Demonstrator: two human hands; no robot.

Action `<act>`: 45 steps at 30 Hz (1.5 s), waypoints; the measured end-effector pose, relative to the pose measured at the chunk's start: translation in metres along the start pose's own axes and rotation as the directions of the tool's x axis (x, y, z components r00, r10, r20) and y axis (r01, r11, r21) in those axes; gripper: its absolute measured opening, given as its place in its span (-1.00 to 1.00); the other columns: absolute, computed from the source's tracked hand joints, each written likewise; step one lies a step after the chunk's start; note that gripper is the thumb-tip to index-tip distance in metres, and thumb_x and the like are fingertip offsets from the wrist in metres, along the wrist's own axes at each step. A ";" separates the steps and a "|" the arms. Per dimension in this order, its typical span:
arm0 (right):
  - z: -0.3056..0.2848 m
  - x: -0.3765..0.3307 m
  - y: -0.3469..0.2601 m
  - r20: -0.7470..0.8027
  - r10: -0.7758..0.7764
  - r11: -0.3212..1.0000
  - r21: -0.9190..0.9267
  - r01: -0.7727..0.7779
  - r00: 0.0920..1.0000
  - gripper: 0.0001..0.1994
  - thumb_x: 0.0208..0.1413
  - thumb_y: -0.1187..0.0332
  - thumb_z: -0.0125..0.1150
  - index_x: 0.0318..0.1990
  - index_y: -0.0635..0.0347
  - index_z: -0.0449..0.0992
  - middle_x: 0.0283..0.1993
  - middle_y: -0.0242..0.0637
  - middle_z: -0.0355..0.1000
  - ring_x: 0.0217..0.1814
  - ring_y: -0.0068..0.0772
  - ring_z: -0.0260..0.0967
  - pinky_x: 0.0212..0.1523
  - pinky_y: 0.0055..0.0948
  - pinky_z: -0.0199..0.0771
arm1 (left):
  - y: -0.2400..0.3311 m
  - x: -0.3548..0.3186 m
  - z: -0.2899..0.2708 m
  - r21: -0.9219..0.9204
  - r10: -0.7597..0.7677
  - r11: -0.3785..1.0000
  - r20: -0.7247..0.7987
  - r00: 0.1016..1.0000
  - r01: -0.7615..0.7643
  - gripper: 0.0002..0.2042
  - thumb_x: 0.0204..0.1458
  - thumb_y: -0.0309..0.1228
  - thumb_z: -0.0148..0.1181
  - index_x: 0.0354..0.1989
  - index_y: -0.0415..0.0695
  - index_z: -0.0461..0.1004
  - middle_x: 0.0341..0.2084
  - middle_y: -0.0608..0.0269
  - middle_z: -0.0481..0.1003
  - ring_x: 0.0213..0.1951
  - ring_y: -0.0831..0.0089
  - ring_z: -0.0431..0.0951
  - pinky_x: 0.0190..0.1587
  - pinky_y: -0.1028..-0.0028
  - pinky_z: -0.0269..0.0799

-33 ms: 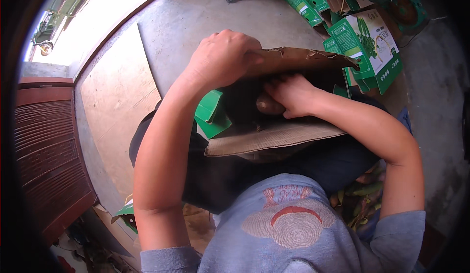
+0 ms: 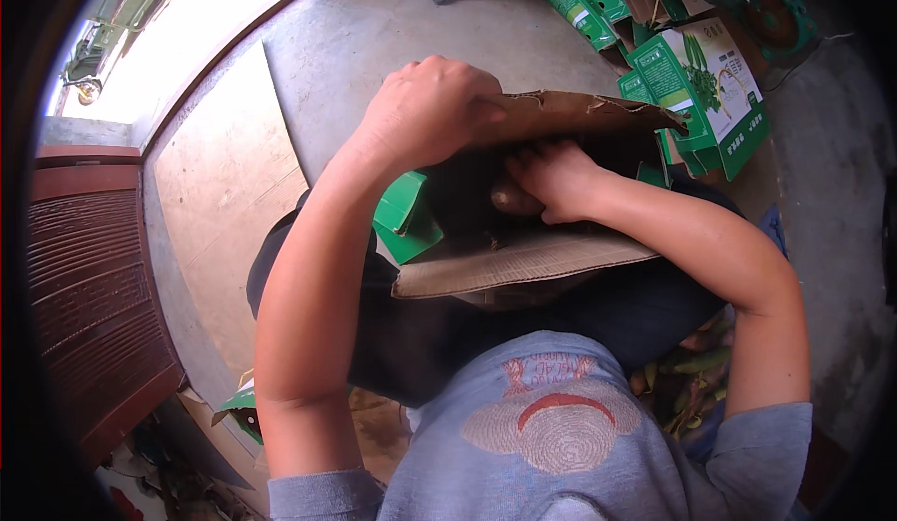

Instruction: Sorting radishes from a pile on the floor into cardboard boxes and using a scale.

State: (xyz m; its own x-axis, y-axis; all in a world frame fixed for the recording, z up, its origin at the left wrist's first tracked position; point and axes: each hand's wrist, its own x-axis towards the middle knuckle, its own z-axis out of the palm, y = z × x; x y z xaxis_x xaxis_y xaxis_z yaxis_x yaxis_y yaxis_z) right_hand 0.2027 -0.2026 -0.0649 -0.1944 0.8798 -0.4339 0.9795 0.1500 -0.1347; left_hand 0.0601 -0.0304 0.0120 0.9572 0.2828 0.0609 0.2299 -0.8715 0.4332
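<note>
A brown cardboard box (image 2: 523,267) with green side flaps (image 2: 407,227) stands open between my knees, its far flap raised. My left hand (image 2: 437,110) is closed over the left end of that far flap, thumb toward the inside. Down in the box's dark interior, my right hand (image 2: 559,181) curls around a brown, rounded root vegetable (image 2: 514,199). Only the vegetable's blunt left end shows. My fingers cover the rest, and shadow hides whatever else lies in the box.
Several green-and-white printed cartons (image 2: 701,91) stand at the far right. A flat cardboard sheet (image 2: 229,203) lies on the floor to the left, near a dark red wooden door (image 2: 103,287). Green and brown produce (image 2: 687,371) lies beside my right hip.
</note>
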 end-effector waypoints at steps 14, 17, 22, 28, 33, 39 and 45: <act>0.035 0.026 -0.004 0.055 0.314 0.930 -0.218 -0.295 0.948 -0.38 0.27 -0.25 -0.08 0.10 0.15 0.48 0.10 -0.13 0.51 0.16 -0.10 0.46 0.09 -0.08 0.43 | 0.002 -0.007 0.001 -0.041 -0.003 0.999 -0.020 1.000 0.002 -0.82 0.07 -0.28 0.34 -0.27 -0.12 0.65 -0.44 0.08 0.62 -0.34 0.05 0.61 -0.22 0.21 0.53; 0.032 0.026 -0.005 0.073 0.327 0.922 -0.243 -0.301 0.942 -0.37 0.29 -0.24 -0.10 0.14 0.15 0.46 0.14 -0.15 0.50 0.20 -0.10 0.44 0.12 -0.08 0.42 | 0.003 -0.007 0.000 -0.050 -0.003 0.999 -0.019 1.000 0.002 -0.83 0.07 -0.30 0.34 -0.27 -0.12 0.65 -0.44 0.08 0.62 -0.35 0.06 0.62 -0.22 0.22 0.53; 0.040 0.028 -0.003 0.108 0.350 0.917 -0.244 -0.316 0.931 -0.37 0.32 -0.23 -0.15 0.19 0.13 0.45 0.17 -0.15 0.48 0.23 -0.11 0.42 0.14 -0.07 0.40 | 0.003 -0.007 0.002 -0.063 0.000 0.998 -0.011 1.000 0.000 -0.84 0.07 -0.32 0.34 -0.26 -0.12 0.65 -0.44 0.08 0.62 -0.35 0.07 0.62 -0.22 0.23 0.53; 0.052 0.022 0.001 0.028 0.243 0.926 -0.306 -0.223 0.970 -0.45 0.30 -0.15 -0.09 0.14 0.09 0.48 0.14 -0.08 0.46 0.21 0.00 0.39 0.16 0.03 0.38 | 0.005 -0.008 0.001 -0.064 0.011 0.998 -0.024 1.000 -0.013 -0.84 0.07 -0.32 0.34 -0.28 -0.12 0.65 -0.46 0.08 0.62 -0.36 0.08 0.61 -0.23 0.25 0.53; -0.031 -0.041 -0.008 0.125 0.061 0.998 -0.011 -0.061 0.990 -0.56 0.20 0.22 0.19 0.20 0.14 0.44 0.05 -0.10 0.51 0.08 -0.07 0.49 0.07 -0.16 0.50 | 0.006 -0.008 0.001 -0.057 0.077 0.995 0.003 0.997 -0.077 -0.85 0.05 -0.33 0.36 -0.31 -0.15 0.66 -0.48 0.07 0.60 -0.39 0.08 0.61 -0.26 0.25 0.52; -0.115 -0.212 -0.006 -0.579 0.335 0.910 0.404 -0.095 0.743 -0.52 0.11 0.52 0.27 0.23 0.21 0.45 0.12 -0.12 0.53 0.11 -0.29 0.52 0.05 -0.35 0.52 | 0.014 -0.017 -0.002 -0.081 -0.008 0.997 0.032 0.999 0.011 -0.86 0.05 -0.40 0.35 -0.30 -0.21 0.66 -0.48 0.01 0.60 -0.42 0.04 0.59 -0.26 0.27 0.51; 0.026 -0.413 0.045 -0.459 0.888 0.423 0.792 -0.441 0.028 -0.65 0.33 0.43 0.15 0.24 0.27 0.44 0.09 -0.18 0.53 0.07 -0.48 0.48 0.04 -0.52 0.45 | 0.026 -0.006 0.003 -0.228 -0.020 0.973 0.066 0.998 0.035 -0.73 0.23 -0.32 0.23 -0.02 -0.23 0.62 -0.20 0.12 0.67 -0.18 0.41 0.65 -0.09 0.34 0.51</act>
State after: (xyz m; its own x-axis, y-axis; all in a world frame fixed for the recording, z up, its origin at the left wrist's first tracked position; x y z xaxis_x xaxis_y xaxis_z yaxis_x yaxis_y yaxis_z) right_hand 0.3254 -0.5707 0.0847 0.8892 0.3643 0.2769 0.4572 -0.6816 -0.5713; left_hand 0.0608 -0.0562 0.0208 0.9619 0.2733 -0.0077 0.2172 -0.7468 0.6286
